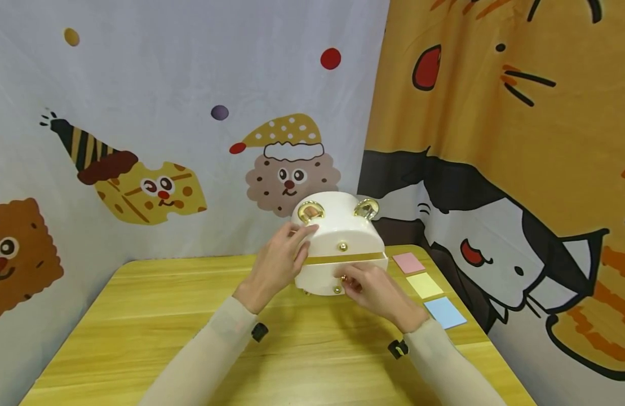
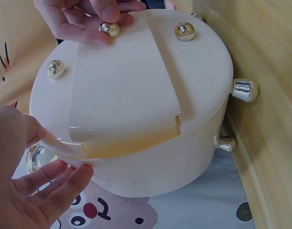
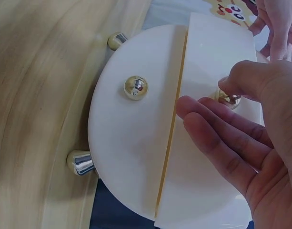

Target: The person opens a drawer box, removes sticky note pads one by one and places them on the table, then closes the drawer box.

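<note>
A white rounded drawer box (image 1: 332, 225) with gold ears and ball knobs stands on the table. Its middle drawer (image 2: 122, 90) juts out from the front, a gap showing above it in the head view. At that drawer's gold knob (image 3: 229, 99), my right hand (image 1: 373, 287) pinches with thumb and fingers. The left hand (image 1: 279, 256) grips the box's left front edge just below an ear, with thumb and fingers on either side of the edge in the left wrist view. The upper knob (image 1: 342, 246) and the lower knob (image 3: 136, 88) are untouched.
Pink (image 1: 408, 263), yellow (image 1: 425, 285) and blue (image 1: 446, 312) sticky-note pads lie in a row right of the box, along the edge of the wooden table (image 1: 190, 327). Cartoon-printed curtains (image 1: 165, 84) hang directly behind and to the right.
</note>
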{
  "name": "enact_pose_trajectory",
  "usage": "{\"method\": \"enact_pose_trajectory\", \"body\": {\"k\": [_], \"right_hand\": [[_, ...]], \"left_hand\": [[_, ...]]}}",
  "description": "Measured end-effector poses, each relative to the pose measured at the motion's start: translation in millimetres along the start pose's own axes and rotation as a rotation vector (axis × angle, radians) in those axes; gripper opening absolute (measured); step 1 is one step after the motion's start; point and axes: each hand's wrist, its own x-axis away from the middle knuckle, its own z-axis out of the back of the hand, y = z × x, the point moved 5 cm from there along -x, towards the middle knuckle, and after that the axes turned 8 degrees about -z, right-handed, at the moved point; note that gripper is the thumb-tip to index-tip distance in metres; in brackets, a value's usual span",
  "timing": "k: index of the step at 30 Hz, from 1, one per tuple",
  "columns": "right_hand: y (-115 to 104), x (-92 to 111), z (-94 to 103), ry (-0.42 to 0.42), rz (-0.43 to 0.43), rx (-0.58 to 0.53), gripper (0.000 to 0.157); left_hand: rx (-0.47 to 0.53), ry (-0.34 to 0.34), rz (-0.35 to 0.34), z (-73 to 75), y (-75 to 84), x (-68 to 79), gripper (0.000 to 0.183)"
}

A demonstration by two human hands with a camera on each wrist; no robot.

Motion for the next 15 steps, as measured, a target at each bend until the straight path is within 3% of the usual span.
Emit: {"method": "enact_pose_trajectory", "body": {"k": [15], "right_hand": [[9.1, -10.7, -6.6, -0.008, -0.066, -0.030, 0.027]], "left_hand": [[-0.007, -0.017, 0.009, -0.3, 0.2, 0.7, 0.042]]}}
